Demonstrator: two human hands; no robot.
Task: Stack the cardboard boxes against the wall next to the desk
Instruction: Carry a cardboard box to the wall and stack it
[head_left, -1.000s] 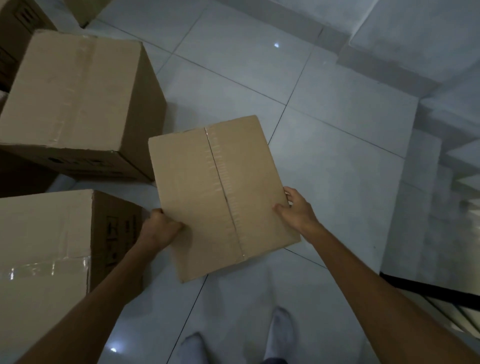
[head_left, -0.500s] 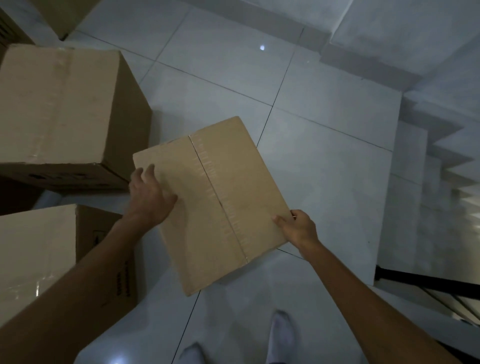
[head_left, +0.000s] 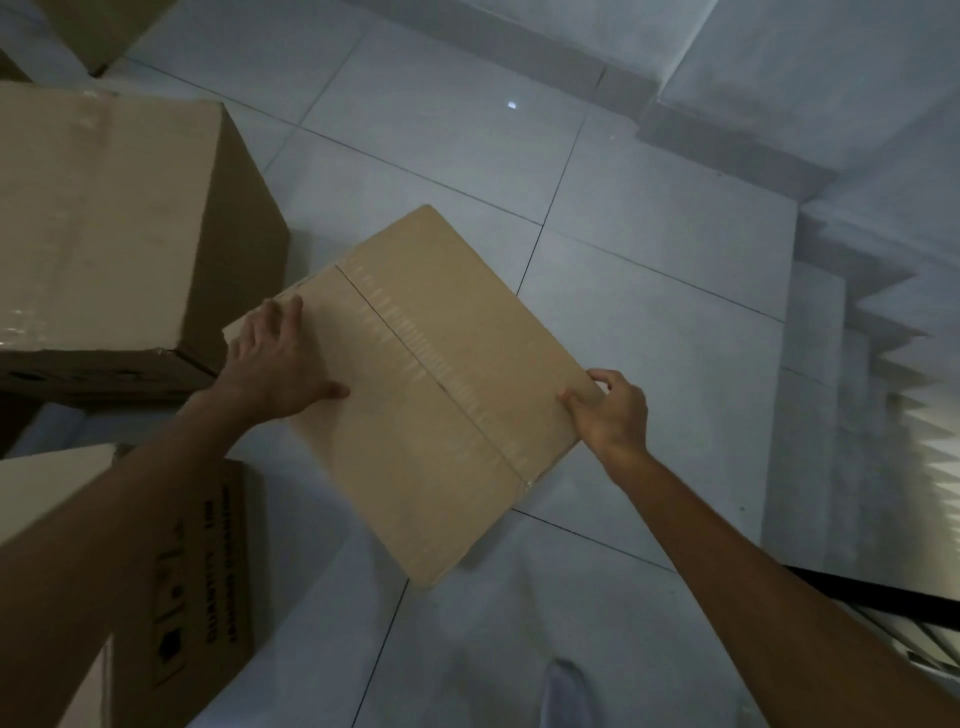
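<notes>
A taped cardboard box sits at the centre above the tiled floor, turned at an angle. My left hand lies on its top near the left corner, fingers spread flat, thumb pointing right. My right hand grips the box's right corner with curled fingers. A large cardboard box stands to the left, close to the small box's left corner. Another cardboard box with printed text stands at the lower left, partly hidden by my left forearm.
White floor tiles spread to the right of the boxes. A staircase runs along the right edge, with a dark handrail at the lower right. A further box corner shows at the top left. My foot is at the bottom.
My left hand has moved from the box's near-left edge onto its top by the left corner. The box has turned clockwise. My right hand has kept its grip on the right corner.
</notes>
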